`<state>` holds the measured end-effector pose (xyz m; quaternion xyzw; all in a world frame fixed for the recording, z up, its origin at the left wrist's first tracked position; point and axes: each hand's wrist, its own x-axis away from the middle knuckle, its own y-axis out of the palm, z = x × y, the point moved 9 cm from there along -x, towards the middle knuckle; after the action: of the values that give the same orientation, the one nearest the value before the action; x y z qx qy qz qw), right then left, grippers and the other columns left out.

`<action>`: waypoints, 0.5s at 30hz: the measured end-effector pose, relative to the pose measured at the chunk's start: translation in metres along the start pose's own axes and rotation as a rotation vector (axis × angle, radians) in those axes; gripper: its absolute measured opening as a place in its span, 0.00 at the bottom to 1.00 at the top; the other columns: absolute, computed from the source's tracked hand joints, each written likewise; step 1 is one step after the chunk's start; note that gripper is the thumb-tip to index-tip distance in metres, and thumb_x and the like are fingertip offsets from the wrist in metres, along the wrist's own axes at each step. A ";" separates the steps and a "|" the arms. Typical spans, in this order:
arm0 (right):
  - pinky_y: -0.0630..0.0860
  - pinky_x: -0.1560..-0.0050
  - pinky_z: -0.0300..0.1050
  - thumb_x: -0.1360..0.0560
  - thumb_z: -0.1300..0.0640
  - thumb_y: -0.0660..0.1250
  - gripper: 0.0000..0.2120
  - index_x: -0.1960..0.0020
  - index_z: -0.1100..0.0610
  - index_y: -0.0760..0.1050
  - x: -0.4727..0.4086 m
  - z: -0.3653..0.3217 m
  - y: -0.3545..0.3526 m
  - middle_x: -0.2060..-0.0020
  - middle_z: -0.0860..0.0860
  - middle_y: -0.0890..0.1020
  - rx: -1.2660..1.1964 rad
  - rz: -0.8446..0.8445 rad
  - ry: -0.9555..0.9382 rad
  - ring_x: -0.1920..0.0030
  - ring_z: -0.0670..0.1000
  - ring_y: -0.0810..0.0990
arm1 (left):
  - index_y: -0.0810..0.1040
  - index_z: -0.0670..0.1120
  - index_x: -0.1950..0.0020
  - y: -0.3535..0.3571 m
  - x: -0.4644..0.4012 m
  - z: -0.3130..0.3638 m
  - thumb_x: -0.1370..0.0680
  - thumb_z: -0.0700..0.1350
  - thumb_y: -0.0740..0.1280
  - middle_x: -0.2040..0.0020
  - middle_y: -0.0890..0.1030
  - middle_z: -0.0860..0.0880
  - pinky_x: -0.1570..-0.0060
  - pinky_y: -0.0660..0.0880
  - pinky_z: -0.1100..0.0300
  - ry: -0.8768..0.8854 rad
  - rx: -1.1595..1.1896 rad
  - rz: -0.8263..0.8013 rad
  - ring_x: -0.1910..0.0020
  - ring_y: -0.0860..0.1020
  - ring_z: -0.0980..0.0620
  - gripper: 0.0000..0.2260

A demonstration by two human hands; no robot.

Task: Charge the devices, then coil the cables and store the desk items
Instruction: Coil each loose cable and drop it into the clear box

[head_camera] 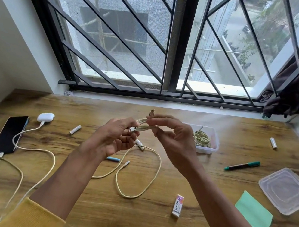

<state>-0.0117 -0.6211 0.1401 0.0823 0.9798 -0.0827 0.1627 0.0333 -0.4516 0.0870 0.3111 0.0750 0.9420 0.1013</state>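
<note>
Held above the middle of the wood-grain desk (146, 221), a cream braided cable wound into a small bundle (143, 126) lies with its long axis roughly level, running left to right between the two hands; one plug end (151, 113) sticks up and away toward the window, another connector (131, 129) shows at the left end; the left hand (116, 137) has its fingers curled round the bundle's left end, and the right hand (172, 135) pinches its right end between thumb and fingertips; the hands sit close together, joined only by the bundle.

Beneath them a loose cream cable (141, 173) sprawls in a wide loop on the desk; to the left a black smartphone (10, 134) lies near the desk's left edge with a cable plugged into its near end, and a glossy white earbud case (45, 117) beside it has a cable plugged in as well.

Just right of the hands stands a clear plastic box (215, 144) holding another coiled cable; its flat clear lid (287, 191) lies well apart near the right edge, touching a green paper sheet (253, 212); a green-capped marker (242, 165), a wrapped eraser (177, 205), a blue pen cap (113, 159) and white batteries (75, 129) lie scattered; the near centre of the desk is open wood.
</note>
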 end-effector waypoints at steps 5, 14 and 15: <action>0.82 0.47 0.54 0.24 0.66 0.76 0.17 0.38 0.56 0.78 -0.004 0.000 -0.003 0.47 0.48 0.88 0.066 -0.099 0.015 0.41 0.48 0.86 | 0.80 0.36 0.50 -0.002 0.000 0.002 0.21 0.38 0.72 0.66 0.79 0.43 0.74 0.76 0.63 0.022 0.015 -0.012 0.72 0.76 0.53 0.05; 0.79 0.44 0.59 0.27 0.59 0.80 0.18 0.42 0.41 0.86 -0.002 0.004 -0.003 0.47 0.40 0.86 0.244 -0.115 -0.055 0.40 0.48 0.80 | 0.81 0.37 0.51 0.005 0.001 0.008 0.21 0.38 0.72 0.66 0.79 0.43 0.71 0.77 0.64 0.072 -0.060 -0.080 0.71 0.76 0.53 0.04; 0.79 0.43 0.59 0.28 0.60 0.80 0.19 0.42 0.41 0.86 -0.002 0.005 -0.003 0.47 0.41 0.85 0.248 -0.112 -0.052 0.40 0.48 0.79 | 0.81 0.38 0.52 0.006 0.001 0.008 0.20 0.38 0.71 0.66 0.79 0.43 0.70 0.77 0.64 0.081 -0.075 -0.081 0.71 0.76 0.53 0.04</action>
<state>-0.0094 -0.6255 0.1368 0.0450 0.9605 -0.2141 0.1717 0.0363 -0.4563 0.0950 0.2654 0.0561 0.9510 0.1481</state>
